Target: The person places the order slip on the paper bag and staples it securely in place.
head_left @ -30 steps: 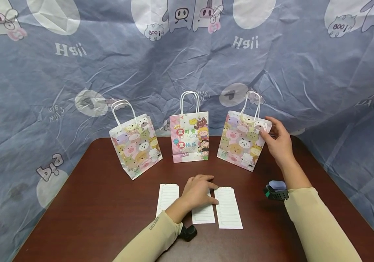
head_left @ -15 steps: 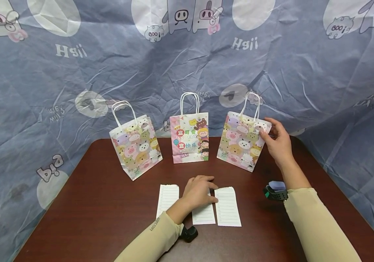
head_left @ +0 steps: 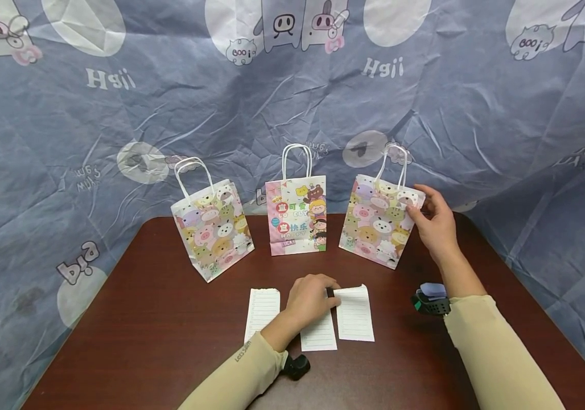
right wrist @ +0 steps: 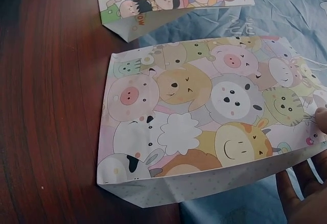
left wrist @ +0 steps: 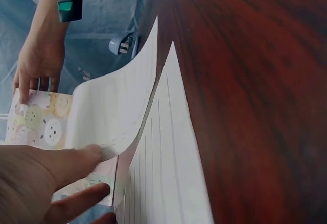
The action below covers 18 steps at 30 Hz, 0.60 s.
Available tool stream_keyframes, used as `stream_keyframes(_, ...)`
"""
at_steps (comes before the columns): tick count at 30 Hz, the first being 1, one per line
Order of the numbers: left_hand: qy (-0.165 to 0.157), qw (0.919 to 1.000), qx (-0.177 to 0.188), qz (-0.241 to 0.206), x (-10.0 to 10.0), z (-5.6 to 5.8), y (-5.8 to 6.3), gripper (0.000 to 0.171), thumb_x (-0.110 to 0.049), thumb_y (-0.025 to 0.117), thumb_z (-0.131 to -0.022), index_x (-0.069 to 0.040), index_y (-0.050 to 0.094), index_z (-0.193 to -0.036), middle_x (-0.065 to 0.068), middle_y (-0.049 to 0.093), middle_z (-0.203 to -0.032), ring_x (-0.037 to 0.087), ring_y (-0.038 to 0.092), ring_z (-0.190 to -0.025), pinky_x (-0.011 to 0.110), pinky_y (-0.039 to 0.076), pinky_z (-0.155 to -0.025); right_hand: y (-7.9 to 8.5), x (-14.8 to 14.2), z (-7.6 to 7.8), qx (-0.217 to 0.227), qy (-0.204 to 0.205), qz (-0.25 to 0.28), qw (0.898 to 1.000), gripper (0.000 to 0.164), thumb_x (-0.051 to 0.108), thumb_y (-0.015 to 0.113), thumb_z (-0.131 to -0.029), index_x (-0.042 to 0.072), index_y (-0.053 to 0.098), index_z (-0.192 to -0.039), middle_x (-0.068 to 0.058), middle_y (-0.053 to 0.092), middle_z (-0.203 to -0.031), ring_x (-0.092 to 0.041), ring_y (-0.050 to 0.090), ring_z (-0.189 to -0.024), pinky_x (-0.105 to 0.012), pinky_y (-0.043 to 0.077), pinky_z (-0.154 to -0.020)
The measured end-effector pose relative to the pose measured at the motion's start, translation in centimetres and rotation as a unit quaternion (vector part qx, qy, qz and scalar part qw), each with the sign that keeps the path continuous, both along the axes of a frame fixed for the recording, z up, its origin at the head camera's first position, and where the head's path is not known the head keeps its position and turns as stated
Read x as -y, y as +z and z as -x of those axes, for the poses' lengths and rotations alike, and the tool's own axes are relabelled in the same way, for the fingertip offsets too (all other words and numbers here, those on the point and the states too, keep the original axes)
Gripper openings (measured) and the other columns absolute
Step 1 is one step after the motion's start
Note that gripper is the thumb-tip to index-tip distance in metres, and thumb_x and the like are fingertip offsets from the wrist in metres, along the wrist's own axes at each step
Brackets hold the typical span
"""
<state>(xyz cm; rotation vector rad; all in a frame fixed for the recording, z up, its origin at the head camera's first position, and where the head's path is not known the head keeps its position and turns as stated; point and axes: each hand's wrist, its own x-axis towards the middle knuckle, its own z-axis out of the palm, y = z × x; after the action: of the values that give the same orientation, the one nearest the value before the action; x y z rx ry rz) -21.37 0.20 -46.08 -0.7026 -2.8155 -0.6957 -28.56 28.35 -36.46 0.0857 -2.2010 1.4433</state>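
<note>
My left hand (head_left: 312, 300) pinches the far end of the rightmost lined paper slip (head_left: 355, 319). In the left wrist view that slip (left wrist: 116, 104) curves up off the table, with the thumb at its edge. Beneath the same hand lies a middle lined slip (head_left: 319, 337), partly covered. A third slip (head_left: 263, 307) lies to its left. My right hand (head_left: 437, 225) grips the upper right edge of a paper gift bag (head_left: 374, 225) printed with cartoon animals, thumb in front and fingers behind. The bag stands on the table, its white handles up.
Another animal-print bag (head_left: 215, 230) stands at the back left. Between the two is a pink and white bag (head_left: 297, 222) with cartoon figures. A blue printed cloth (head_left: 292, 102) hangs behind the dark red wooden table (head_left: 169, 319).
My left fingers have closed on the rightmost slip, which has slid away from me and risen at its far end. The right hand and the bags stay put.
</note>
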Motion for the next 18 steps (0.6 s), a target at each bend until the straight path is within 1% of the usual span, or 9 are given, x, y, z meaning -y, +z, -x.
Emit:
stream_keyframes(3, 0.026, 0.9988, 0.008, -0.041, -0.1, 0.0, 0.1, 0.020, -0.033, 0.080, -0.084, -0.031, 0.078, -0.103, -0.015, 0.076, -0.099, 0.006, 0.068, -0.089, 0.033, 0.051, -0.087, 0.9, 0.6, -1.0, -0.003, 0.005, 0.004, 1.000, 0.052, 0.003, 0.063, -0.095, 0.004, 0.047, -0.145, 0.016, 0.060, -0.091, 0.000, 0.056, -0.079, -0.012, 0.046, -0.065)
stream_keyframes(5, 0.038, 0.9967, 0.010, -0.070, -0.1, 0.0, 0.2, 0.019, -0.032, 0.080, -0.084, -0.032, 0.077, -0.103, -0.016, 0.075, -0.092, 0.003, 0.064, -0.080, 0.029, 0.050, -0.078, 1.4, 0.9, -1.6, -0.003, 0.004, 0.002, 1.000, 0.052, 0.002, 0.062, -0.095, 0.003, 0.047, -0.144, 0.014, 0.061, -0.091, -0.001, 0.056, -0.079, -0.012, 0.046, -0.065)
stream_keyframes(7, 0.044, 0.9947, 0.008, -0.093, -0.1, -0.1, 0.3, 0.019, -0.031, 0.080, -0.084, -0.033, 0.076, -0.102, -0.017, 0.074, -0.087, 0.002, 0.062, -0.075, 0.024, 0.047, -0.068, 1.6, 1.1, -1.9, -0.003, 0.003, 0.001, 1.000, 0.051, 0.003, 0.062, -0.095, 0.004, 0.047, -0.145, 0.013, 0.060, -0.091, -0.001, 0.056, -0.079, -0.012, 0.046, -0.066)
stream_keyframes(10, 0.041, 0.9915, 0.004, -0.123, -0.1, -0.1, 0.5, 0.020, -0.028, 0.081, -0.084, -0.032, 0.076, -0.103, -0.017, 0.074, -0.084, 0.001, 0.064, -0.075, 0.019, 0.043, -0.061, 1.6, 1.2, -1.9, -0.002, -0.006, -0.004, 1.000, 0.051, 0.003, 0.063, -0.095, 0.006, 0.048, -0.144, 0.012, 0.060, -0.090, -0.002, 0.055, -0.080, -0.011, 0.045, -0.065)
stream_keyframes(11, 0.039, 0.9906, 0.005, -0.131, -0.1, -0.1, 0.6, 0.021, -0.027, 0.080, -0.084, -0.032, 0.076, -0.104, -0.017, 0.074, -0.084, 0.000, 0.063, -0.074, 0.018, 0.042, -0.060, 1.6, 1.2, -2.0, -0.001, -0.007, -0.004, 1.000, 0.052, 0.003, 0.063, -0.095, 0.006, 0.048, -0.145, 0.012, 0.059, -0.090, -0.002, 0.055, -0.080, -0.011, 0.045, -0.065)
stream_keyframes(15, 0.028, 0.9862, 0.012, -0.163, -0.1, -0.1, 0.7, 0.026, -0.023, 0.080, -0.085, -0.029, 0.074, -0.110, -0.016, 0.072, -0.082, -0.004, 0.061, -0.073, 0.016, 0.041, -0.059, 1.6, 1.2, -2.1, 0.000, -0.012, -0.007, 1.000, 0.052, 0.003, 0.063, -0.095, 0.007, 0.048, -0.145, 0.012, 0.059, -0.090, -0.002, 0.054, -0.079, -0.011, 0.044, -0.065)
stream_keyframes(18, 0.028, 0.9829, 0.014, -0.181, -0.1, -0.1, 0.9, 0.031, -0.022, 0.080, -0.085, -0.030, 0.072, -0.114, -0.016, 0.072, -0.083, -0.006, 0.062, -0.074, 0.016, 0.042, -0.060, 1.5, 1.2, -2.2, -0.003, -0.010, -0.008, 1.000, 0.052, 0.003, 0.063, -0.095, 0.007, 0.048, -0.145, 0.012, 0.059, -0.091, -0.001, 0.055, -0.079, -0.010, 0.045, -0.066)
